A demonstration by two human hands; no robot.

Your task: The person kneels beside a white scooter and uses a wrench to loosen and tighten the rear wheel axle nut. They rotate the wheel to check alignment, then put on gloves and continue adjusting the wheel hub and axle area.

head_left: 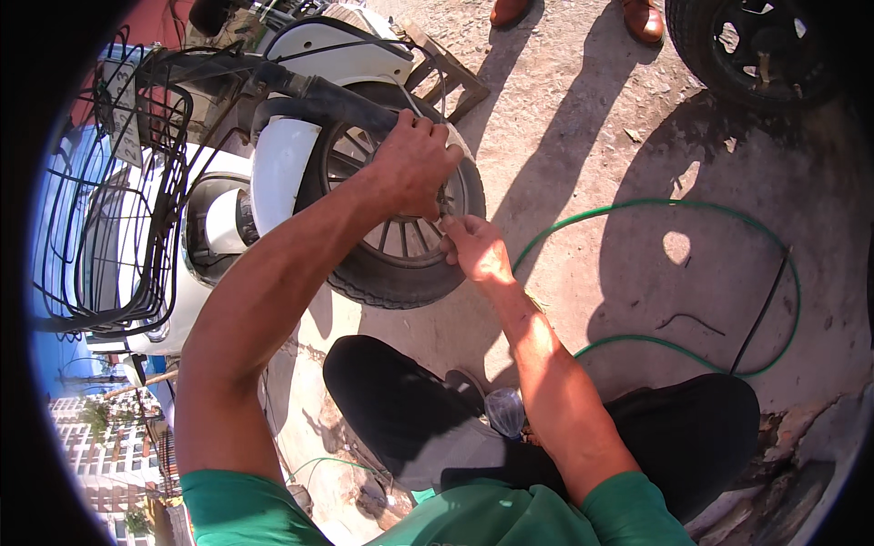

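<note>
- Ahead of the bent knees (387, 387): spoked wheel (401, 293), lies directly under and between both hands, within close reach.
- Left hand (414, 168): crosses in front of the spokes, just beside the lower end of the dark fork leg (350, 107); covers part of the wheel's middle and far side.
- Left fingers: curled inward, narrow; cannot tell what they grip, if anything, being turned from view.
- Right hand (481, 250): sits at the near right edge of the wheel, lower than the left hand and just beside it.
- Right thumb and fingertips: drawn close together, narrow, near the left hand's lower side; cannot tell whether anything small is held.
- Left of the wheel: white mudguard (282, 168), curves along the tyre; farther left, white bodywork (198, 314) and black wire basket (118, 319), well apart from both hands.
- Right of the hands, on the ground: green hose (678, 202), loops widely; black rod (763, 309), lies across the loop's right part; short dark cord (694, 318), rests inside.
- Beyond, at upper right: another wheel (692, 59); near it, brown shoes (644, 23) of another person.
</note>
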